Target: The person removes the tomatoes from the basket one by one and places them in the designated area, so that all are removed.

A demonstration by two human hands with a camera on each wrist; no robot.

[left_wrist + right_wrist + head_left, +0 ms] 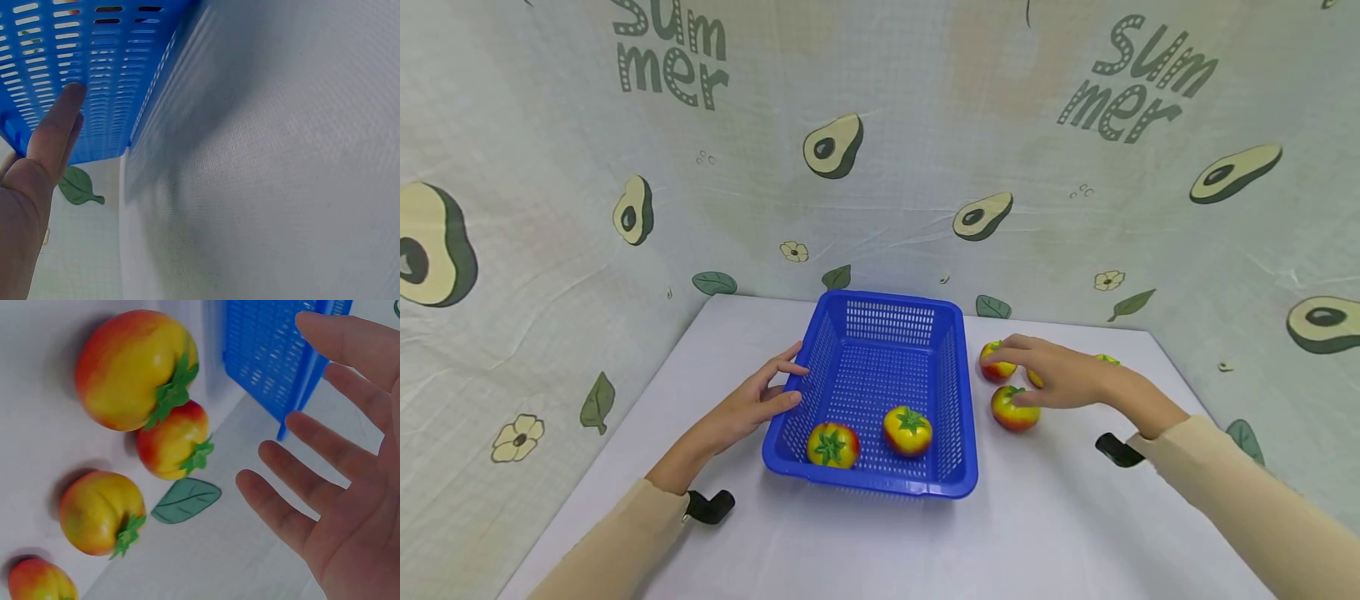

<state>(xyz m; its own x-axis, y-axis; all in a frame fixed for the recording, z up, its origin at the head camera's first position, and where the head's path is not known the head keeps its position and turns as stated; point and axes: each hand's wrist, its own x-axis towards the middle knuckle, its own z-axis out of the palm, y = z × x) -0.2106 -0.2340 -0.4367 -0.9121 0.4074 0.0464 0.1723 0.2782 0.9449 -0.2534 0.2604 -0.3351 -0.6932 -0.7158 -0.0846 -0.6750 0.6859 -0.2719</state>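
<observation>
A blue plastic basket [880, 487] with slotted walls holds two yellow-red tomatoes, one tomato [832, 445] in its near left corner and another tomato [907, 431] toward the near right. My left hand [752, 404] is at the basket's left side, fingers extended at the rim; in the left wrist view a finger [53, 134] lies along the slotted wall. My right hand [1063, 375] hovers over several tomatoes right of the basket, its fingers spread and nothing held. Closest to it are a front tomato [1013, 414] and a back tomato [996, 363]; the hand partly hides others.
A white-covered table [865, 550] carries everything. Cloth walls [910, 142] printed with avocados, leaves and lettering enclose it at the back and sides. Black wrist devices show at the left cuff [709, 506] and the right cuff [1118, 450].
</observation>
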